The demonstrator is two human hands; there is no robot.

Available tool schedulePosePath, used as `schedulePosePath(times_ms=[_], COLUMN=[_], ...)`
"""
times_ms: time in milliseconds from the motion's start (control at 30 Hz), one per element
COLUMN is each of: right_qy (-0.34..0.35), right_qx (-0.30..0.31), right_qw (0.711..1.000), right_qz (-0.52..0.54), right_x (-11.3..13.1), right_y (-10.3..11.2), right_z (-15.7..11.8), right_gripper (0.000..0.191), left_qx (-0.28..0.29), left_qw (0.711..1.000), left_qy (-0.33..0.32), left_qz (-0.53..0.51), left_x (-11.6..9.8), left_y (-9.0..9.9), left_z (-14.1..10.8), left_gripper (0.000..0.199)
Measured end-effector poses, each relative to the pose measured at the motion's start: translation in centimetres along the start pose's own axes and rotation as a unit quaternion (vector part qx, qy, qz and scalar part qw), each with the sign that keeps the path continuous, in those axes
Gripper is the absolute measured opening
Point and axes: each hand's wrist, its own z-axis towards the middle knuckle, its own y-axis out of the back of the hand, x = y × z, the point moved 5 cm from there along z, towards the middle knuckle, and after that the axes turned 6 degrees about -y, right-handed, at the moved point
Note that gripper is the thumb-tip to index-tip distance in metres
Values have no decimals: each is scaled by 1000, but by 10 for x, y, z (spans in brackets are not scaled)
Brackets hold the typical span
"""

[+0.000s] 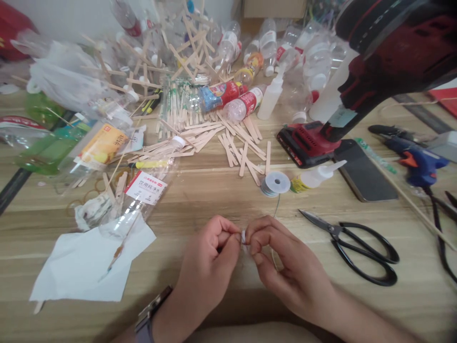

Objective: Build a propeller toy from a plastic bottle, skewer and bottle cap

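In front of me, near the table's front edge, my left hand (214, 259) is closed in a pinch. Close beside it, my right hand (285, 259) also pinches with curled fingers. A small white piece (243, 237) shows between the fingertips of both hands, mostly covered, so its kind cannot be made out. Thin grey-green cord (277, 206) runs from a spool (275, 184) behind the right hand, and a loop of it shows below by the right thumb. To the right lie black-handled scissors (352, 245), blades slightly apart.
On the left, a clear bottle (143, 195) rests by white paper (89, 262). Wooden sticks (203, 136) and plastic bottles (246, 102) crowd the back. Rightward are a small glue bottle (316, 176), a phone (367, 174), a red power drill (312, 140) and a blue glue gun (419, 164).
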Motion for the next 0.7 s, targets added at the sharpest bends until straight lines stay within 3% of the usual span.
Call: schedulePosePath(times_ms=[367,700], right_qy=[7,-24], right_qx=[-19,-94], right_qw=[1000,995], right_qz=[-14,14], right_x=[2,-1], right_y=[2,7], right_z=[1,2], right_gripper=[20,17], left_qx=[-3,18], left_qw=[1000,999], left_qy=[-6,35], left_qz=[0,-22], left_x=[2,5], left_y=[0,-3], left_z=[0,4], left_gripper=[12,10])
